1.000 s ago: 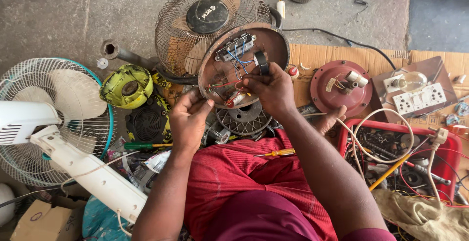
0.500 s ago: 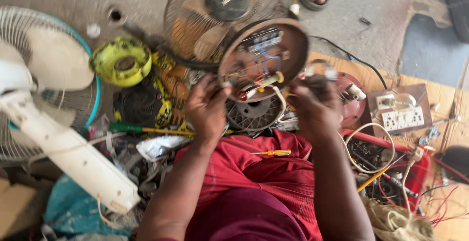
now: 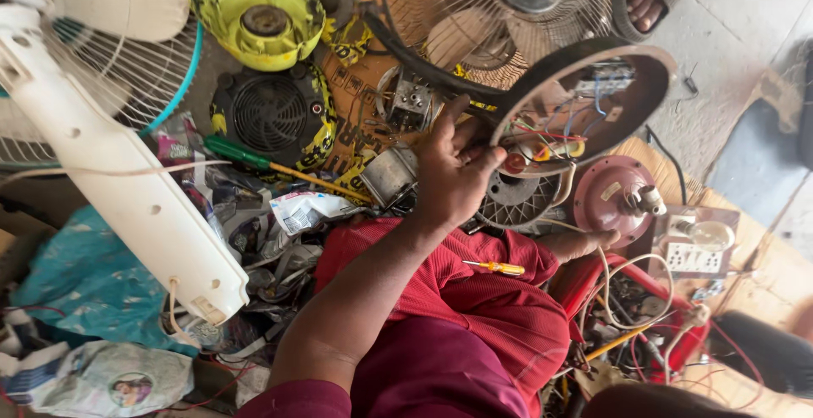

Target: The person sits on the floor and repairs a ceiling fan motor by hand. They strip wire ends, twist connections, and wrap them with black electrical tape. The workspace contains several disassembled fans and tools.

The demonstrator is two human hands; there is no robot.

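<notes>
Fingers [image 3: 474, 160] of the left hand [image 3: 453, 177] close narrowly on the rim of a round brown fan base [image 3: 631, 100], held tilted above the lap, wiring exposed. The right hand [image 3: 580, 244] lies beside a maroon motor cover [image 3: 614, 198]; its fingers' state cannot be told. A yellow-handled screwdriver [image 3: 500, 267] rests on the red-clad thigh.

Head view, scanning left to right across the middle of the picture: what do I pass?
White fan stand → green-handled screwdriver → left hand gripping the round fan base → maroon motor cover → white socket board.
</notes>
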